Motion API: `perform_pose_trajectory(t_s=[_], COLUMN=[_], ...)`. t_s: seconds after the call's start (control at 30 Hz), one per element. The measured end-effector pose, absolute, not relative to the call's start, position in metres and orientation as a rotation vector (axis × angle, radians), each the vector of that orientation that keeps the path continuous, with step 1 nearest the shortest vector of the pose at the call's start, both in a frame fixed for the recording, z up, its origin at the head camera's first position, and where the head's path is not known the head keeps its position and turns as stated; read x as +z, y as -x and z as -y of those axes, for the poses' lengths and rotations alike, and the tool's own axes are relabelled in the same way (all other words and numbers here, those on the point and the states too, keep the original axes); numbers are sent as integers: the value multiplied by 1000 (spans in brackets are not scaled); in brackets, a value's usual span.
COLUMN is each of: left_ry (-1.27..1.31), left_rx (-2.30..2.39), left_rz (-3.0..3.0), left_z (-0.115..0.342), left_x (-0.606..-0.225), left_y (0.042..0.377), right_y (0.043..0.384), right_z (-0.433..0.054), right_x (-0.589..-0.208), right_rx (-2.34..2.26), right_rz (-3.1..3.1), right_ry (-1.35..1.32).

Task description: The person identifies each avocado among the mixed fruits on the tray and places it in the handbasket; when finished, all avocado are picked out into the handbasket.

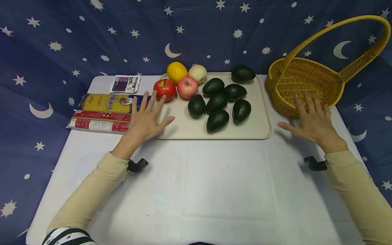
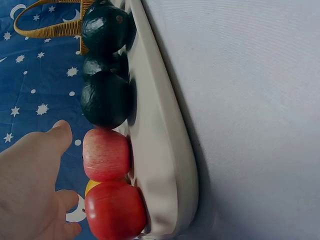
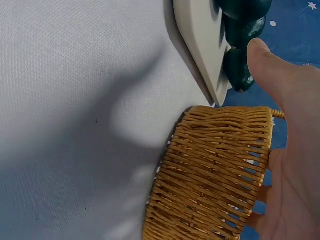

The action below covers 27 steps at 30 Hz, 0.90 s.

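Observation:
My left hand is spread with straight fingers above the left end of a cream tray, its fingertips close to a red tomato. Beside the tomato on the tray are a pink apple, a yellow fruit and a pale, whitish fruit. Several dark green avocados fill the tray's middle and right. At the right, my right hand spreads its fingers over the near rim of a wicker basket; in the right wrist view the thumb points toward the avocados. Neither hand holds anything.
Left of the tray lie a yellow pasta packet, red-and-white packets and a small purple-and-white pouch. The basket's tall handle arches up to the right. A white cloth covers the table, with a starry blue cloth behind.

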<state>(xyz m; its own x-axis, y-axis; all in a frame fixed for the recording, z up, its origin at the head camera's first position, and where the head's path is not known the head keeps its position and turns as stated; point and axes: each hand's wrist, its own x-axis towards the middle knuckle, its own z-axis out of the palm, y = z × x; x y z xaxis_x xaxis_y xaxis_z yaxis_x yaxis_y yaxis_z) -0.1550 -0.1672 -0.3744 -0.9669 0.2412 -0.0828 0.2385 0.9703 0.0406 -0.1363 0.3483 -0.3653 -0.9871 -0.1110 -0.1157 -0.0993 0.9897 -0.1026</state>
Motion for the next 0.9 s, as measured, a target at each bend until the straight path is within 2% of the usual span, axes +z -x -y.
perform_pose_trajectory(t_s=[0.33,0.67,0.9], left_ry=[-416,-679,-721], left_rx=[117,413,495], left_rz=[-3018,-3070,-3066], left_z=[168,163,156], left_x=[-378,-391,-398], left_y=[155,146,137], right_y=[139,137,141], right_z=[-346,-330,-317], right_x=[-362,-371,-373], right_rx=[-266,-565,-616], right_rz=[-3035,-3093,-3107], right_ry=[306,583,668])
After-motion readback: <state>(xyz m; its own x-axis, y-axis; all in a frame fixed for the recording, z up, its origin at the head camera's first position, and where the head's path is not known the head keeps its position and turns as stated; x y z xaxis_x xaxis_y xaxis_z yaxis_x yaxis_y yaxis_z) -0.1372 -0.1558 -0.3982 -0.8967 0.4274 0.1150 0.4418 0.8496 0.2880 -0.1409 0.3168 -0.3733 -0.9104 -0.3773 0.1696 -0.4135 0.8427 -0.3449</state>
